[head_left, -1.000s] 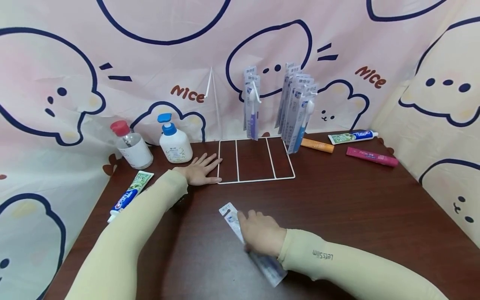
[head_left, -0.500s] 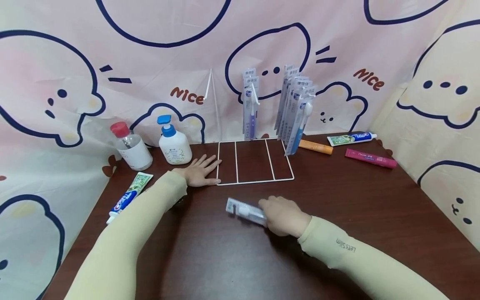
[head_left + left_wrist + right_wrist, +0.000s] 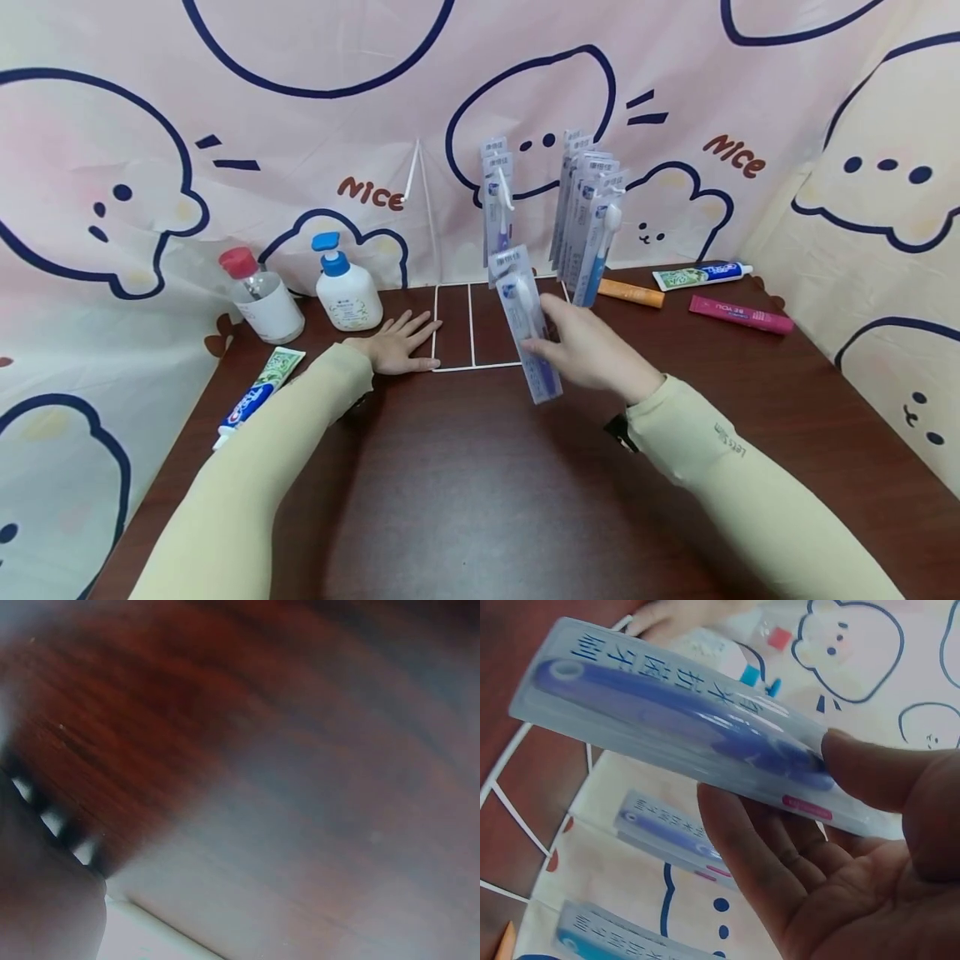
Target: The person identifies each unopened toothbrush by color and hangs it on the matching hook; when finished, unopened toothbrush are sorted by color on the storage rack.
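Observation:
My right hand (image 3: 592,343) pinches a packaged toothbrush (image 3: 517,304) between thumb and fingers, in front of the white wire rack (image 3: 472,329). Its clear blister shows a purple handle (image 3: 682,712) in the right wrist view; the pack leans with its hang-hole end up. Behind it, two packs with purple toothbrushes (image 3: 492,217) hang on the rack's middle hook. On the right hook hangs a row of several packs with a blue toothbrush (image 3: 596,250) in front. My left hand (image 3: 395,343) lies flat, fingers spread, on the table at the rack's left front corner.
The left hook (image 3: 413,171) stands bare. A white pump bottle (image 3: 349,296) and a red-topped bottle (image 3: 270,304) stand back left, near a toothpaste tube (image 3: 262,387). At right lie an orange tube (image 3: 632,292), another toothpaste tube (image 3: 701,276) and a magenta tube (image 3: 742,315).
My right hand has lifted the packaged toothbrush from the front of the table, carried it toward the rack and turned it more upright. The left hand stays in place.

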Available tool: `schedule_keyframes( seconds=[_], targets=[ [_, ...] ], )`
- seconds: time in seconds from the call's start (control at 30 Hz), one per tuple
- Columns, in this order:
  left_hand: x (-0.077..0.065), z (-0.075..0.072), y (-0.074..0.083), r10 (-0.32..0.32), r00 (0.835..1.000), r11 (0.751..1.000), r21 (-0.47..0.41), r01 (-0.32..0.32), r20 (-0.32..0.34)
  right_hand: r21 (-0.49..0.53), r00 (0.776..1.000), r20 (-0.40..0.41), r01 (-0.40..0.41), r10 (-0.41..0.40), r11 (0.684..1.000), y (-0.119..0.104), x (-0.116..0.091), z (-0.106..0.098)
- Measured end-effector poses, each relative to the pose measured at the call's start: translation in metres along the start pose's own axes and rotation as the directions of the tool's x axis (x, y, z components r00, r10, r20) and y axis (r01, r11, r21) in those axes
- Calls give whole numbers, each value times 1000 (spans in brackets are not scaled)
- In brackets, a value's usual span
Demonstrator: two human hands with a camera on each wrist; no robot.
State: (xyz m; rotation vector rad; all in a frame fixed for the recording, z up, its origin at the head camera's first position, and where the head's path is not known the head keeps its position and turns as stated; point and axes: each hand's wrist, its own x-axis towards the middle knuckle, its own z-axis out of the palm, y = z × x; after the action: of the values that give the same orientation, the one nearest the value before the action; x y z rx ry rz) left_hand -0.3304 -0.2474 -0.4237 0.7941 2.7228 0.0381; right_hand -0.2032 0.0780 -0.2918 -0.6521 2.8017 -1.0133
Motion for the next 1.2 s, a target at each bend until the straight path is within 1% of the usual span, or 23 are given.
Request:
schedule_keyframes(
  seconds=[0.2,0.3,0.4,0.57,0.7,0.97,1.2],
  targets=[
    [1,1,0,-2,1000,1000,1,2,6,43,998,-69,16,-13,999,-6,23,-11],
    [2,4,-3,-2,1000,1000,-2,2,10,25,995,-102,-1,4,1000,-10,35,-14],
    [4,8,-6,-4,1000,1000,4,4,9,0,993,-113,-24,24,1000,-12,44,-17],
    [5,8,-6,3,1000,1000,-9,-4,-6,0,995,-87,-57,57,998,-10,57,-20],
    [4,6,-5,-3,1000,1000,-6,3,4,28,995,-73,-70,72,997,-4,68,-20],
    [1,3,-1,-13,1000,1000,15,13,10,116,993,-72,-87,96,989,5,99,-22],
    [3,4,-2,-19,999,1000,11,19,26,148,990,-92,-96,111,984,6,118,-20]
  ],
)
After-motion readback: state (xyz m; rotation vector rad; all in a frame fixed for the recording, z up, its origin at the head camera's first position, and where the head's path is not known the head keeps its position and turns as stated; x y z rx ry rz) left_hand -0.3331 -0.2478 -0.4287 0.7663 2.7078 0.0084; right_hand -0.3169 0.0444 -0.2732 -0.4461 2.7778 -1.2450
